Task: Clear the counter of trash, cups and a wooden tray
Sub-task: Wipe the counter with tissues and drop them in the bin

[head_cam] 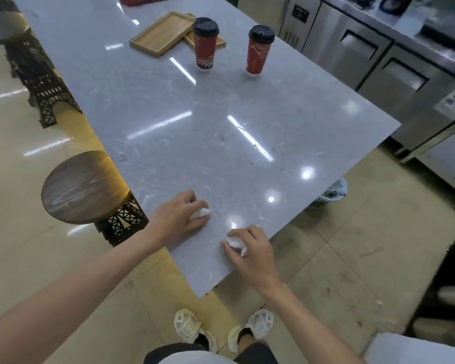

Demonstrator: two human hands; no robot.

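On the grey marble counter point(195, 122), near its front corner, my left hand point(176, 216) closes around a crumpled white tissue point(201, 213). A little to the right, my right hand point(250, 248) grips a second white tissue wad point(235, 244). Both wads rest on the counter surface. Far back stand two red paper cups with black lids, one on the left point(205, 44) and one on the right point(259, 49). Behind the left cup lies a wooden tray point(160, 34), with a second wooden tray point(220, 42) partly hidden under it and behind the cup.
A round wooden stool point(82, 187) on a black lattice base stands at the counter's left edge. A bin with a light bag point(331, 191) peeks out below the right edge. Stainless fridge cabinets point(365, 51) line the right side. A red box point(134, 0) sits at the far end.
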